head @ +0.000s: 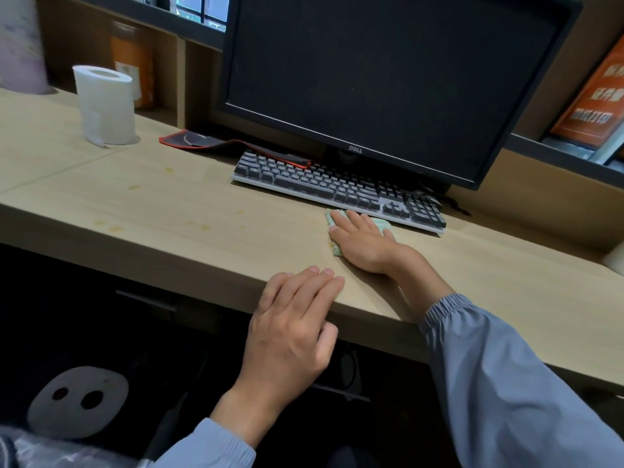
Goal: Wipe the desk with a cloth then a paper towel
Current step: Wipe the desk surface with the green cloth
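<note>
R grip (363, 243) flat, pressing cloth (384, 225) on desk (169, 211) by kbd (337, 187); L grip (293, 327) relaxed, fingers on desk edge.

1. We see soft, even light on the tabletop (169, 204); a window (189, 8) glows behind.
2. Beneath it, we find deep shadow.
3. We notice blurred corners and wide-angle bending at the edges.

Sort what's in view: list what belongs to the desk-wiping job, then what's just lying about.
Job: pale green cloth, pressed flat under the right hand; upright white paper towel roll; light wooden desk with yellowish spots; left hand resting on its front edge.
Lying about: black Dell monitor; grey-keyed keyboard; red-edged black mat; orange books at far right.
</note>
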`<state>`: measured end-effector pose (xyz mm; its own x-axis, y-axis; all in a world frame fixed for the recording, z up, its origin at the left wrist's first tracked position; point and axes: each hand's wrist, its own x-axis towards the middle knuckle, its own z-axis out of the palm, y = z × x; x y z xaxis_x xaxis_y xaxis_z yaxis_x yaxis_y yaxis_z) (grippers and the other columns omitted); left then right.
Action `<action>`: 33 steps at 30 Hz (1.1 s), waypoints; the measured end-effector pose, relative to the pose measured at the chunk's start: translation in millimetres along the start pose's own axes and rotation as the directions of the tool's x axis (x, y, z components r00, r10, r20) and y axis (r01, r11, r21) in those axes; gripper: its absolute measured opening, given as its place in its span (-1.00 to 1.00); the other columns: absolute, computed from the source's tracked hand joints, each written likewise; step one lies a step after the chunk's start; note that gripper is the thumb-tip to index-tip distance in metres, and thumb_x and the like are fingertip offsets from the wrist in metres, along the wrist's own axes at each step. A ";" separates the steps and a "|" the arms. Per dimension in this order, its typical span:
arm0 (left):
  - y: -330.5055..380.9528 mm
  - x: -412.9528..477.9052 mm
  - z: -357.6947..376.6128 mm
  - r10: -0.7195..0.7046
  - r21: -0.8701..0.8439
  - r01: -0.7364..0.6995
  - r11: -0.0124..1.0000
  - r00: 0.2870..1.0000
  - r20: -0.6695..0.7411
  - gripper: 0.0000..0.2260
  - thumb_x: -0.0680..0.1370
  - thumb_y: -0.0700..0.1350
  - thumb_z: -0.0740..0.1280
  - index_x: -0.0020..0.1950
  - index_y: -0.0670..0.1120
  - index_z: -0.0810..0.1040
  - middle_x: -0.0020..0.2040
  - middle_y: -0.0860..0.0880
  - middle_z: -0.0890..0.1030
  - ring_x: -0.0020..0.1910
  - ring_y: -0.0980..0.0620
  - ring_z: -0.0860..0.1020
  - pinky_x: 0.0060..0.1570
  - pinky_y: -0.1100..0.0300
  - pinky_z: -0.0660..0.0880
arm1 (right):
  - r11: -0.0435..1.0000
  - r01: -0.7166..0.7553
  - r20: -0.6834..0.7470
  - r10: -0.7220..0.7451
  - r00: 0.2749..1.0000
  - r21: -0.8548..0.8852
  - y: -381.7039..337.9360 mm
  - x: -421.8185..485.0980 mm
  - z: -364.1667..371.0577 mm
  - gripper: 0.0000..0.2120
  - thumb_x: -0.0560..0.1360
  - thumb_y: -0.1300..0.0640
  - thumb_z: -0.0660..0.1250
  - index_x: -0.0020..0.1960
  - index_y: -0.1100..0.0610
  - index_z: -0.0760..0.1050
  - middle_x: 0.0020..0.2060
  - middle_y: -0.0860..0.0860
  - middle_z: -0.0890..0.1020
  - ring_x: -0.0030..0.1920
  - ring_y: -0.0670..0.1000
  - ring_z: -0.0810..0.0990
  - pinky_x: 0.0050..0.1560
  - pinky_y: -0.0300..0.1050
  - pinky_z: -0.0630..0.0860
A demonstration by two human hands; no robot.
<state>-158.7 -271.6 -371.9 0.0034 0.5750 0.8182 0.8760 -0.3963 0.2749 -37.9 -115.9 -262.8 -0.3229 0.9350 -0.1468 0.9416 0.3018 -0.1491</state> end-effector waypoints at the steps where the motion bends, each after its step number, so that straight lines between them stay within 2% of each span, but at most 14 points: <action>1: -0.7 -0.1 -0.2 0.005 -0.005 -0.005 1.000 1.000 0.001 -0.54 0.46 -0.21 0.31 0.36 -0.09 0.64 0.34 0.00 0.63 0.40 -0.02 0.54 0.52 0.03 0.29 | 1.000 0.005 -0.001 -0.005 1.000 0.002 0.1 -0.1 0.4 -0.47 0.70 -0.17 -0.18 0.66 -0.20 -0.13 0.66 -0.10 -0.16 0.63 -0.01 -0.25 0.57 0.25 -0.26; 18: -1.5 -1.4 11.4 0.040 0.008 -0.040 0.999 0.994 -0.104 -0.57 0.48 -0.20 0.30 0.34 -0.11 0.66 0.33 -0.03 0.65 0.39 -0.03 0.55 0.50 0.03 0.29 | 0.999 -0.038 -0.003 0.038 0.999 -0.013 -42.9 13.5 3.3 -0.46 0.70 -0.12 -0.20 0.67 -0.13 -0.15 0.66 -0.02 -0.16 0.64 0.08 -0.25 0.55 0.31 -0.27; 22: -7.1 -1.8 16.0 0.073 0.042 -0.068 0.997 0.990 -0.117 -0.59 0.47 -0.15 0.37 0.32 -0.12 0.66 0.31 -0.05 0.66 0.39 -0.04 0.52 0.51 0.05 0.24 | 1.000 -0.018 0.001 0.018 1.000 -0.007 -63.1 15.0 4.8 -0.45 0.70 -0.12 -0.20 0.67 -0.12 -0.15 0.66 -0.01 -0.16 0.64 0.10 -0.25 0.54 0.32 -0.28; 29: -13.2 -4.1 12.2 0.104 0.080 -0.100 0.992 0.993 -0.050 -0.56 0.47 -0.10 0.40 0.35 -0.13 0.61 0.32 -0.07 0.64 0.41 -0.04 0.50 0.52 0.03 0.23 | 1.000 0.023 0.026 -0.024 0.999 0.019 -77.0 18.6 3.8 -0.45 0.70 -0.13 -0.18 0.67 -0.14 -0.15 0.66 -0.01 -0.17 0.64 0.10 -0.25 0.54 0.33 -0.30; 33: -12.8 -4.0 5.9 0.111 0.098 -0.106 0.989 0.993 -0.043 -0.57 0.46 -0.17 0.41 0.34 -0.16 0.64 0.34 -0.11 0.63 0.39 -0.07 0.55 0.54 0.04 0.24 | 0.995 0.096 -0.005 -0.096 0.995 0.007 -70.9 12.3 8.3 -0.46 0.69 -0.11 -0.18 0.67 -0.14 -0.13 0.67 -0.02 -0.14 0.64 0.07 -0.23 0.53 0.34 -0.27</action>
<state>-167.0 -264.7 -381.7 0.0797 0.4965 0.8644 0.9139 -0.3826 0.1356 -109.5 -127.3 -262.2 -0.4110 0.9027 -0.1274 0.9058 0.3886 -0.1690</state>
